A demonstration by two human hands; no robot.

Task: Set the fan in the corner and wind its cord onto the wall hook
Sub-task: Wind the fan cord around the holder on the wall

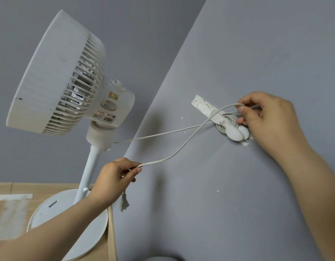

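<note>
Nearest, the left hand [115,178] pinches the cord [181,147] between thumb and curled fingers. The plug [124,203] dangles just below it, beyond the right edge of the desk [110,232]. Behind that hand the fan [55,76] stands upright on its round base [72,219] at the desk's right edge, in the corner where the two grey walls [257,44] meet. From the left hand the slack cord climbs up and to the right, crossing the tauter run that leaves the fan's neck. It ends at the right hand [266,117], whose thumb and fingers are closed on a loop of it just above the wall hook [236,132]. Several turns already lie coiled round the hook. So the hook lies up and right of the left hand, along the cord's own line. The right hand is much the nearer and looks placed to lay the next turn while the left feeds slack.
</note>
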